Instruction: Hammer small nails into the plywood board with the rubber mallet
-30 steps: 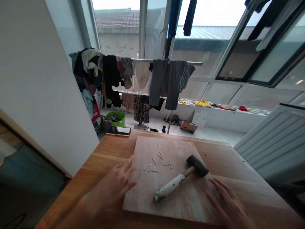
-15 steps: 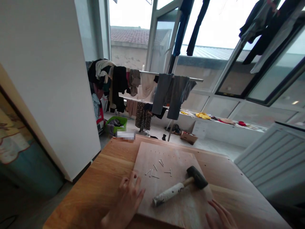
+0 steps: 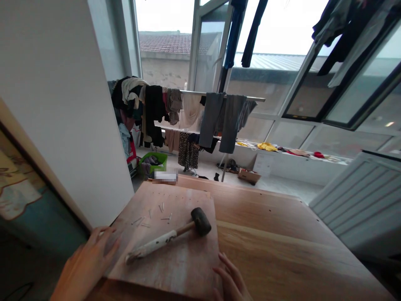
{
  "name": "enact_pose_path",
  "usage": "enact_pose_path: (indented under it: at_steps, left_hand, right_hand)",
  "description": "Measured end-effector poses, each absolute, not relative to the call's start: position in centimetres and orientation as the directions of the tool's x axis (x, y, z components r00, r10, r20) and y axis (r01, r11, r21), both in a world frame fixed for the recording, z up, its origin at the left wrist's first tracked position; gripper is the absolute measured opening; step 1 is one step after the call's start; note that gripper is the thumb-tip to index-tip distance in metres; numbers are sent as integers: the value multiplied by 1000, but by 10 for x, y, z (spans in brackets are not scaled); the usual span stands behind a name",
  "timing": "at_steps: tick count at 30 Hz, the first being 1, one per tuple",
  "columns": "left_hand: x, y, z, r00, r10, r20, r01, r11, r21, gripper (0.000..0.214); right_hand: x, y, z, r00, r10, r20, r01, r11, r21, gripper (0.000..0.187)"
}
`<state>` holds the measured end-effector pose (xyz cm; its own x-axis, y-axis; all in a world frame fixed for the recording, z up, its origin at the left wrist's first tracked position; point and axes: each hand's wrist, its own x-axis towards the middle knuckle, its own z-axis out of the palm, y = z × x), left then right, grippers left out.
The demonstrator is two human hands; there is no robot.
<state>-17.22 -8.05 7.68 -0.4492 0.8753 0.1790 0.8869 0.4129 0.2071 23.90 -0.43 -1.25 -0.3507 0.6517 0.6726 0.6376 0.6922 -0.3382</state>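
we have slid the board leftward across the worktop, mallet and nails riding on it; our left hand and right hand lie spread flat along its edges.

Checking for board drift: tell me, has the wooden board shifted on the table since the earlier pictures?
Yes. The wooden board slid left: its left edge now overhangs the table edge.

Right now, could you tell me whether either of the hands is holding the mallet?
No, the mallet lies on the wooden board, while the left hand and right hand rest at the board's edges.
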Motion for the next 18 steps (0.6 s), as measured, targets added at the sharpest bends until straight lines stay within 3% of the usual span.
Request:
enact_pose_path:
  at_steps: [3, 6, 11, 18]
  left_hand:
    - [-190, -84, 71, -442, 866, 236, 889, 386, 248, 46]
    - [-188, -84, 68, -408, 870, 279, 910, 364, 198, 45]
    - [-171, -78, 81, -415, 888, 200, 910, 400, 112, 49]
    - [-121, -67, 83, -180, 961, 210, 979, 155, 132, 43]
  right_hand:
    - [216, -1, -11, -417, 557, 718, 609, 758, -234, 39]
    - [206, 1, -9, -535, 463, 706, 579, 810, -92, 47]
    - [217, 4, 3, -556, 518, 650, 662, 749, -31, 54]
    - [302, 18, 6, -654, 553, 516, 721, 663, 202, 33]
